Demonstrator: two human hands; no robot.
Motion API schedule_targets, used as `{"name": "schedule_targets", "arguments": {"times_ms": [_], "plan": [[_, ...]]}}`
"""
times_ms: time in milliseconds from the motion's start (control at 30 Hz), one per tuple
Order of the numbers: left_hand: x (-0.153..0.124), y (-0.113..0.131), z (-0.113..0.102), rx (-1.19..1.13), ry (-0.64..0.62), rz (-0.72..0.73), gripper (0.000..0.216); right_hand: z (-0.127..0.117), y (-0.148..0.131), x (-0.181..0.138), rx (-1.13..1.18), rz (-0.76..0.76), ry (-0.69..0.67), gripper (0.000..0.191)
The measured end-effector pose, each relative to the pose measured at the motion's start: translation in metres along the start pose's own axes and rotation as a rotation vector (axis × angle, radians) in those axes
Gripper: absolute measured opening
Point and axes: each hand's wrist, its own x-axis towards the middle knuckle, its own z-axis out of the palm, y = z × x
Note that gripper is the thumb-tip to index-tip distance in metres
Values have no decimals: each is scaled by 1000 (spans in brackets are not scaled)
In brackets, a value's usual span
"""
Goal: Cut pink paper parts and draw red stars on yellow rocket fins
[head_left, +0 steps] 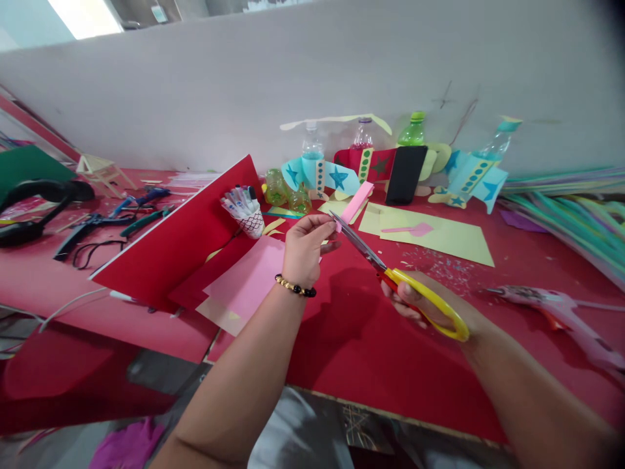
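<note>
Bench [361, 365] red-topped, far edge against a grey wall. Both hands above its middle, clear of the surface.

Left hand [308, 247]: thumb and fingers pinched on the lower end of a narrow pink paper strip [359, 200], which slants up toward the far edge. Right hand [432, 309]: fingers wrapped in the handles of yellow-handled scissors [388, 270], blade tips at the strip just beside the left fingertips. Blades look nearly together; cannot tell whether paper lies between them.

Progress, as judged: trimming of the strip under way, shape not finished. One pink cut-out [420, 229] lies on pale yellow sheets [459, 244] toward the far edge, apparently cut but not attached to anything. Larger pink sheet [249, 277] lies left of the hands, close to the near edge, looks like stock in reserve.

Along the far edge: blue-wrapped bottle [312, 144], red-wrapped bottle [362, 138] and a right-hand bottle [498, 144], all with paper stars and dotted bands; decoration there seems well advanced. Green bottle [414, 132] mostly behind a phone [406, 174]; state of its paper unclear. Glue gun [541, 299] lies toward the right edge; gluing of the pink pieces probably remains.
</note>
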Motion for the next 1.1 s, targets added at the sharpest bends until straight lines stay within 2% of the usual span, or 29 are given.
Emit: {"name": "schedule_targets", "arguments": {"times_ms": [333, 867, 1100], "plan": [[0, -1, 0, -2, -8, -13, 18, 3, -2, 0, -13, -9, 10, 57], [0, -2, -1, -49, -105, -146, 23, 0, 4, 1, 1, -5, 18, 56], [0, 4, -2, 48, -16, -83, 21, -1, 3, 0, -21, 11, 13, 56]]}}
